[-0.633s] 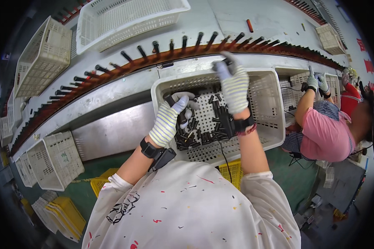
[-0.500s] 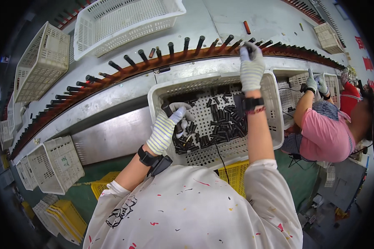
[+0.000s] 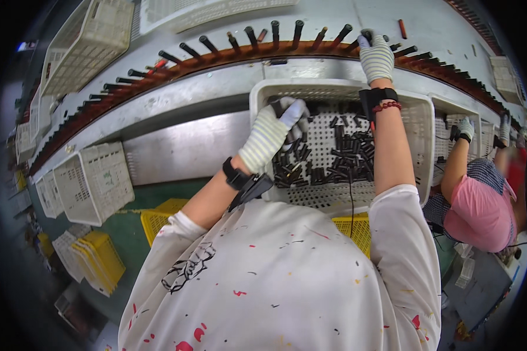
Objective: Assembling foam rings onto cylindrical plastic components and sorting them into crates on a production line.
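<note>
A white perforated crate (image 3: 257, 93) in front of me holds several small black tubular parts (image 3: 339, 161). My left hand (image 3: 275, 131), in a striped knit glove, is closed around some of these black parts over the crate's left side. My right hand (image 3: 376, 57), gloved the same way, reaches beyond the crate to the curved orange rail (image 3: 216, 58) and touches a black peg (image 3: 366, 36) standing on it. Black pegs line the rail from left to right.
A person in a pink shirt (image 3: 480, 210) works at a neighbouring white crate (image 3: 451, 111) on the right. White baskets (image 3: 91, 181) and yellow crates (image 3: 102, 263) stand at the lower left. More white baskets (image 3: 88, 44) lie beyond the rail.
My right hand has lifted out of the crate and gone up to the rail of pegs. My left hand stayed over the crate's left side with parts in it.
</note>
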Tool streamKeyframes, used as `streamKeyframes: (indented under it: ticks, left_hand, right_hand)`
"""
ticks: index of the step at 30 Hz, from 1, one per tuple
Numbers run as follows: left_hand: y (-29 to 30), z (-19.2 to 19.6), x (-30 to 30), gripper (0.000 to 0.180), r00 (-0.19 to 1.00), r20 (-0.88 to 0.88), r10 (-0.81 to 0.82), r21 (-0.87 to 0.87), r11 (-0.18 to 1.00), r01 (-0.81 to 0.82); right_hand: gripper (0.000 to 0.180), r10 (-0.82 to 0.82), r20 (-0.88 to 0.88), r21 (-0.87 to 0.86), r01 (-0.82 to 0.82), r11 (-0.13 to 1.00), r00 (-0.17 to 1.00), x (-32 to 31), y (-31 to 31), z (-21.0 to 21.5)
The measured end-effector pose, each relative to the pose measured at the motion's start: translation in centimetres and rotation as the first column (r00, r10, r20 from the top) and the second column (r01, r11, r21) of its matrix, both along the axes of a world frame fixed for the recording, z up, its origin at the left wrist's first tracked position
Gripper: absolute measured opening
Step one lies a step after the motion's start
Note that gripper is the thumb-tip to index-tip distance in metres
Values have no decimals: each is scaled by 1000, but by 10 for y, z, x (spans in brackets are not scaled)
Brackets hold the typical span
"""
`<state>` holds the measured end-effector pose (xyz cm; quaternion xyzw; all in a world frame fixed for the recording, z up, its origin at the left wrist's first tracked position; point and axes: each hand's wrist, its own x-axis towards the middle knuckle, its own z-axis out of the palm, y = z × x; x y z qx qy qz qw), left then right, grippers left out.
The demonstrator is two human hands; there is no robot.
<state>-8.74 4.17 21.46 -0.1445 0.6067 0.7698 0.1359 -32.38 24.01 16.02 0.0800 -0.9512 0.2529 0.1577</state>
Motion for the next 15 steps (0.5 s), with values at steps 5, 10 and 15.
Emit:
streamKeyframes:
  ticks: [5, 10, 15]
  left_hand:
    - [-6, -4, -4, 27, 1000, -17, 8, -86, 996, -9]
    - [-11, -62, 3, 22, 962, -249, -108, -559, 828, -52]
    - [3, -15, 8, 26, 981, 78, -180, -36, 982, 183]
  right_hand:
    - [30, 185, 100, -466, -118, 877, 978, 69, -21, 28]
    - [33, 748, 201, -547, -561, 621, 632, 174, -69, 73]
    - [29, 489, 220, -643, -252, 723, 844, 177, -51, 67]
